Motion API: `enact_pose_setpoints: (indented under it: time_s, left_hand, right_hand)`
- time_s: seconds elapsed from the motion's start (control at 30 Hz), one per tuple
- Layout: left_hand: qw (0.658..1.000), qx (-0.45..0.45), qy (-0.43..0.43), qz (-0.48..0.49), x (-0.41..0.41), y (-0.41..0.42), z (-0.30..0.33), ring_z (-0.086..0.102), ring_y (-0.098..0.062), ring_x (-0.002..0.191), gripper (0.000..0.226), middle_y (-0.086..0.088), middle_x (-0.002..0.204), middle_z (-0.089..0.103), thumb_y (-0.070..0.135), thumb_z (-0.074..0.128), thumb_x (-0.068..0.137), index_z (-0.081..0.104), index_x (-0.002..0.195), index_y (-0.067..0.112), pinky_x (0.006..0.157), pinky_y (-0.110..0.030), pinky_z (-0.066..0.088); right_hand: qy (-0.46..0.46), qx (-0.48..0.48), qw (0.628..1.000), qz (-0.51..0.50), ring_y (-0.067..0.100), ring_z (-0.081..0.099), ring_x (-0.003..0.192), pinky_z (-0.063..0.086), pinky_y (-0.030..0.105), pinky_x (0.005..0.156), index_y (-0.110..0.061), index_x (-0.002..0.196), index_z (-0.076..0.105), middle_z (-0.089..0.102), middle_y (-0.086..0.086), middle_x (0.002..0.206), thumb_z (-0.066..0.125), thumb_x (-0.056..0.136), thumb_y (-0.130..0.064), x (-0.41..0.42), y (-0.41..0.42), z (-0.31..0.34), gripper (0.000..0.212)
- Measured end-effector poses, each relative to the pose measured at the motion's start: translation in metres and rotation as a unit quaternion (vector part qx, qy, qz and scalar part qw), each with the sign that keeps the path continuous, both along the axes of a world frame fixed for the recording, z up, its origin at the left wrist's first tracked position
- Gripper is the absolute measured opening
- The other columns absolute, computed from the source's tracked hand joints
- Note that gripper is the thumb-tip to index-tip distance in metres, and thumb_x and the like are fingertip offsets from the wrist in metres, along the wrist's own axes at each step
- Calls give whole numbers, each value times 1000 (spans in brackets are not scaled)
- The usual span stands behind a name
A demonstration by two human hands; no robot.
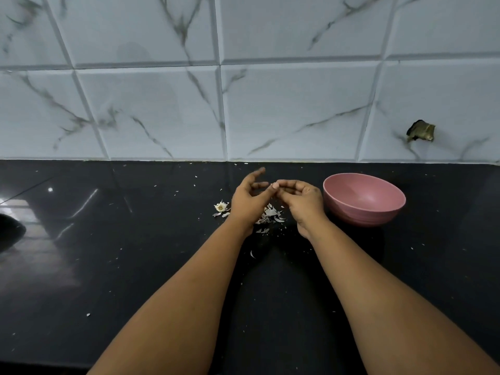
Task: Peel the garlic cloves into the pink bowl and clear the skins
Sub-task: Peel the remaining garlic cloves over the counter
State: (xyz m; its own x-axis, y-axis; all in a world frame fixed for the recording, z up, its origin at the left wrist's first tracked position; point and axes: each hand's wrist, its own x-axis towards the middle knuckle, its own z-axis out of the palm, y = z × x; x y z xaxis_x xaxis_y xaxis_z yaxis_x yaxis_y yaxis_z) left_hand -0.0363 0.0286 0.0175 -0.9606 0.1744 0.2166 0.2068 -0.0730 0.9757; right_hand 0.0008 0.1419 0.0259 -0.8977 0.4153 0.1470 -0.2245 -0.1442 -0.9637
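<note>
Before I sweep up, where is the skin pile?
In the head view the skin pile lies on the black counter, below and between both hands, left of the pink bowl.

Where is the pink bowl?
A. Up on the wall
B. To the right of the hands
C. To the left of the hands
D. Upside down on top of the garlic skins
B: the pink bowl stands upright on the black counter, just right of the right hand, while the garlic skins lie beneath the hands.
</note>
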Motion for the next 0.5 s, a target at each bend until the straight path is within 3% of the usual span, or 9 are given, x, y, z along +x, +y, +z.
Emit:
enact_pose_setpoints:
  time_s: [0.1,0.27,0.4,0.5]
  left_hand:
    - [999,34,-20,-23,2,1,0,68,-18,86,13,-12,91,71,14,72,86,71,98,8,87,-32,55]
    - [989,99,-84,-66,0,0,3,65,-17,80,5,-11,86,69,4,65,89,68,93,2,86,-28,54]
    - [983,121,-110,-78,0,-2,8,58,-12,68,4,-9,77,65,0,65,88,67,85,2,72,-20,51]
    - [972,162,-148,-78,0,-2,12,56,-6,55,9,-3,65,65,3,62,90,66,82,2,57,-13,50]
  right_hand:
    - [-9,42,998,-38,8,64,66,51,16,60,-13,79,62,68,4,75,77,76,-1,0,2,-2,20]
    - [18,92,995,-22,2,65,64,51,13,62,-11,78,65,68,2,74,78,73,4,1,5,0,21]
    - [6,-68,992,106,18,70,76,57,26,77,-5,86,66,73,7,79,69,78,10,4,7,-3,18]
    - [13,-89,986,138,12,71,73,56,20,68,-6,88,65,74,2,78,67,81,7,5,10,0,15]
